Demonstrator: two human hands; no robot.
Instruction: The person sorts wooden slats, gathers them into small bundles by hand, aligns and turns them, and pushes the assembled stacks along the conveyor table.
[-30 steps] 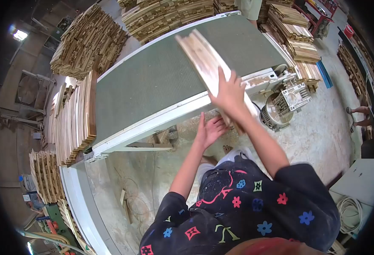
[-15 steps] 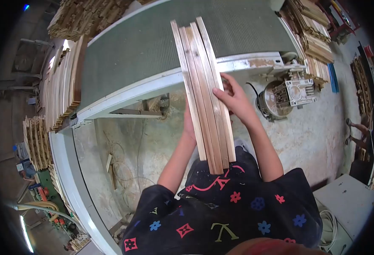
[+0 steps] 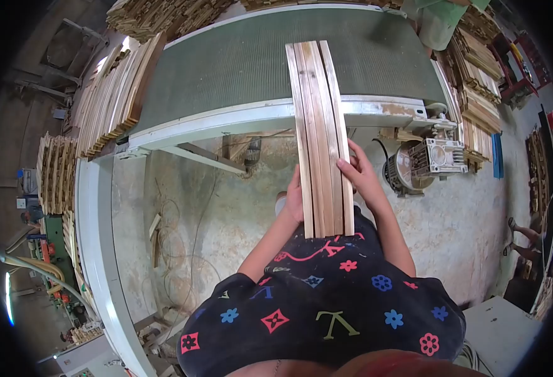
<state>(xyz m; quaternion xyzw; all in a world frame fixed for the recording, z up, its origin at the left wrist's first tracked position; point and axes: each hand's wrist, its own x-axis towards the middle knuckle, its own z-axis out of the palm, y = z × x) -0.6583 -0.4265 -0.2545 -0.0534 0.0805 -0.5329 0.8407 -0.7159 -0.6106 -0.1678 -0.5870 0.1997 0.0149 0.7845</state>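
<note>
Several narrow wooden slats (image 3: 322, 144) stand side by side in one bundle, pointing away from my body. My left hand (image 3: 295, 196) presses against the bundle's left side, its fingers partly hidden behind the wood. On the right side, my right hand (image 3: 359, 173) grips the bundle, thumb on the near face. The slats' ends are almost level, and a thin dark gap shows near the right-hand slat. Beyond my hands, the far part of the bundle overlaps the green conveyor belt (image 3: 226, 81) in view; whether it touches cannot be told.
A stack of slats (image 3: 116, 94) stands at the belt's left end, and more boards (image 3: 477, 110) are piled right. A motor (image 3: 424, 163) hangs below the frame's white rail (image 3: 226, 119). A person in a green garment (image 3: 437, 25) is at the far right corner.
The slats' staggered ends have come nearly level, and the gaps between them have narrowed. My view has shifted, and a person in green has appeared at the far right.
</note>
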